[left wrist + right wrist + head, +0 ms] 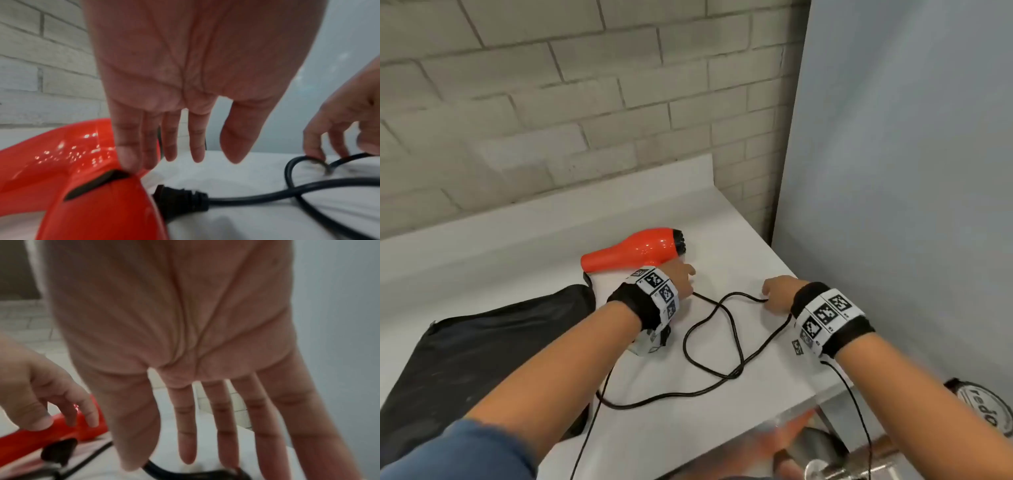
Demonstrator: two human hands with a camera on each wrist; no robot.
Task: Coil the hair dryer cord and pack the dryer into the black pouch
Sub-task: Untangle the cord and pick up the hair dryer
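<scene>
The orange-red hair dryer (633, 250) lies on its side on the white table (739, 233), its handle pointing toward me. Its black cord (736, 373) sprawls in loose crossing loops between my hands. My left hand (683, 277) hovers over the handle end with straight fingers, and its fingertips (127, 162) touch the dryer (61, 162) just above the cord's strain relief (180, 201). My right hand (770, 294) reaches down with extended fingers (224, 451), fingertips on a cord loop (308, 160). The flat black pouch (482, 342) lies left of my left arm.
A pale brick wall (551, 102) backs the table and a grey-blue panel (893, 171) closes its right side. The table's front-right edge (801, 401) drops to metal fittings (825, 459) and a round labelled lid (983, 404). Thin black wires hang from my wrists.
</scene>
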